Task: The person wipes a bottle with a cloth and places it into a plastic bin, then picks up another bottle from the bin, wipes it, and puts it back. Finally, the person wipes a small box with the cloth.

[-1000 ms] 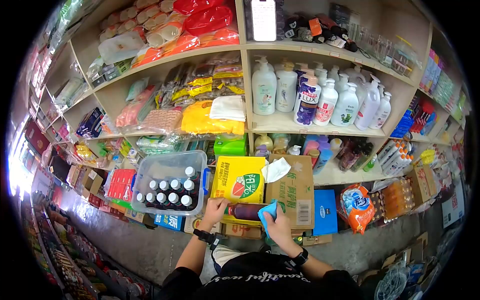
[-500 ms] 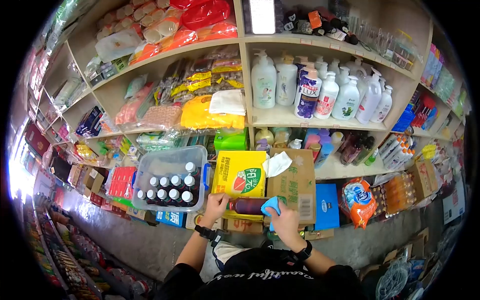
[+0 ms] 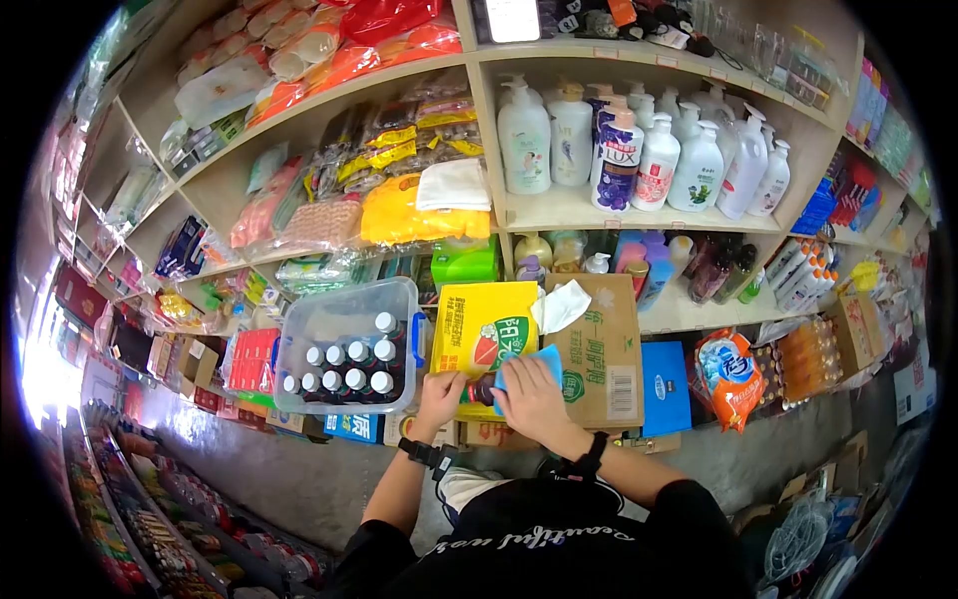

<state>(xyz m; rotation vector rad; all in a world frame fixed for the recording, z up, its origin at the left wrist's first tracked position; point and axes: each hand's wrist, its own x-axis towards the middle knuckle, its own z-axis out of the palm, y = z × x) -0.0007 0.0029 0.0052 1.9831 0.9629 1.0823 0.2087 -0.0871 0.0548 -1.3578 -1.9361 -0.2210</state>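
Observation:
A dark bottle [image 3: 481, 390] lies on its side over the front of a yellow carton [image 3: 459, 339]. My left hand [image 3: 440, 396] is closed around the bottle's left end, hiding its cap. Spread over a blue cloth [image 3: 550, 359], my right hand [image 3: 534, 399] presses it against the bottle and covers most of the bottle's right part. To the left stands a clear plastic box [image 3: 299, 309] with blue side handles. Several dark, white-capped bottles [image 3: 357, 351] stand upright in its front part.
A brown carton [image 3: 604, 339] lies right of the yellow one, with a white cloth [image 3: 564, 305] across their join. Further right are a blue box [image 3: 667, 389] and an orange detergent bag [image 3: 728, 379]. Shelves behind hold pump bottles [image 3: 699, 165] and a folded yellow cloth [image 3: 424, 212].
My right hand has moved left along the bottle with the blue cloth, from its right end to near my left hand. The whole view has shifted slightly.

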